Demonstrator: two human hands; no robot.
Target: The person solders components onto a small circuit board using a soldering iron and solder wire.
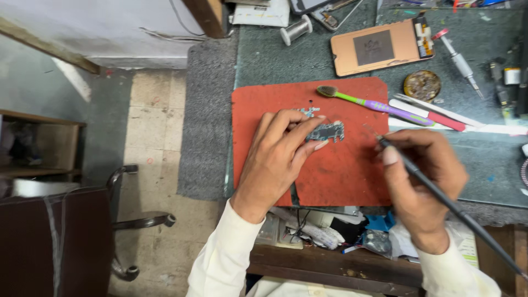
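My left hand (278, 157) rests on a red work mat (341, 176) and pins a small grey circuit board (329, 132) under its fingertips. A second, smaller metal piece (309, 111) lies just above the fingers. My right hand (421, 176) holds a thin black soldering iron (440, 195) like a pen. Its tip (369, 129) points toward the board and stops a little to the right of it, apart from it.
A toothbrush (374, 104) with a green and purple handle lies on the mat's top edge. Behind it lie an opened phone back (379, 48), a round flux tin (422, 85), a screwdriver (459, 61) and a solder spool (295, 30). A chair (60, 236) stands at the left.
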